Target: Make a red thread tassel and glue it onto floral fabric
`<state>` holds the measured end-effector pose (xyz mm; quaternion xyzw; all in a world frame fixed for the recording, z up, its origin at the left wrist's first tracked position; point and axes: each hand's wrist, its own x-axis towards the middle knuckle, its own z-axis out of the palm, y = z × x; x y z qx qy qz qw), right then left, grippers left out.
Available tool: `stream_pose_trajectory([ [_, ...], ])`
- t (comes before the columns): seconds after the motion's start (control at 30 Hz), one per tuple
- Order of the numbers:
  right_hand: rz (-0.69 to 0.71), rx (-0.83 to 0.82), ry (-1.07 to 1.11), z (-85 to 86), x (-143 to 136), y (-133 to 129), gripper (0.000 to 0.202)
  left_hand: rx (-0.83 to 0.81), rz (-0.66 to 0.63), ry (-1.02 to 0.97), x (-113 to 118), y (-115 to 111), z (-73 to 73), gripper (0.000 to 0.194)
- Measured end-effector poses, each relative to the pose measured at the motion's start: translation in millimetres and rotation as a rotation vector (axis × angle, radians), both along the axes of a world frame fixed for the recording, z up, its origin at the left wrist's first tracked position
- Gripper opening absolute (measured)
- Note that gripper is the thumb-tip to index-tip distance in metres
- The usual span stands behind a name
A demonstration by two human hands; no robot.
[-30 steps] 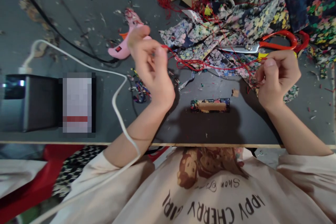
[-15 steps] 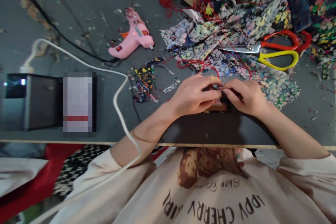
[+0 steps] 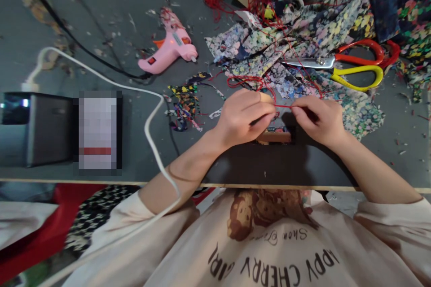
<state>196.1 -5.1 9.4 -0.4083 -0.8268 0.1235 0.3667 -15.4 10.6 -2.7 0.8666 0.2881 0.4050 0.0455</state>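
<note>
While the head view looks down on the desk (image 3: 323,166): the left hand (image 3: 247,114) and the right hand (image 3: 318,119) face each other near its front edge, a small gap between them.
Red cord (image 3: 283,106): stretched straight across that gap, its long axis running left to right, roughly parallel with the front edge.
Left hand: back upward, fingers curled in and closed, the cord running into their tips.
Right hand: thumb and forefinger pressed together, pinching the cord, tips pointing left.
Floral strip (image 3: 276,136): on the desk, nearer the front edge than the cord, long axis also left to right, plain tan side showing; the left hand hides part of it.
Loose red loops (image 3: 249,81): beyond the left hand; whether they join the held cord, I cannot tell.
Scissors (image 3: 325,62): on floral fabric (image 3: 319,31), blades pointing left, handles right.
Pink glue gun (image 3: 168,54): beyond the left hand, nozzle pointing right.
</note>
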Motion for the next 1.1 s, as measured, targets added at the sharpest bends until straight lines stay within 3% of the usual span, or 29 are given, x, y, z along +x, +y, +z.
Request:
stream_pose_trajectory([
  [0.27,-0.137,-0.119,0.263,1.9,7.8,5.8,0.021,-0.001,0.145,-0.424,0.1,8.0,3.6,0.011],
  [0.43,-0.152,-0.240,0.360,1.7,8.0,9.2,0.030,-0.193,0.274,-0.607,-1.8,11.0,2.2,0.016],
  [0.57,-0.125,-0.366,0.444,-2.2,8.4,12.6,0.032,-0.236,0.299,-0.695,-3.8,18.7,-7.5,0.030],
  [0.7,-0.076,-0.511,0.525,-10.3,12.3,20.2,0.033,-0.264,0.260,-0.844,-5.8,26.8,-17.3,0.029],
  [0.9,0.051,-0.766,0.733,-10.4,21.0,31.9,0.037,-0.368,0.406,-0.764,-8.3,27.8,-19.0,0.040],
  [1.1,0.146,-0.801,0.676,-3.7,26.8,32.6,0.041,-0.289,0.303,-0.907,-7.9,33.6,-25.8,0.035],
])
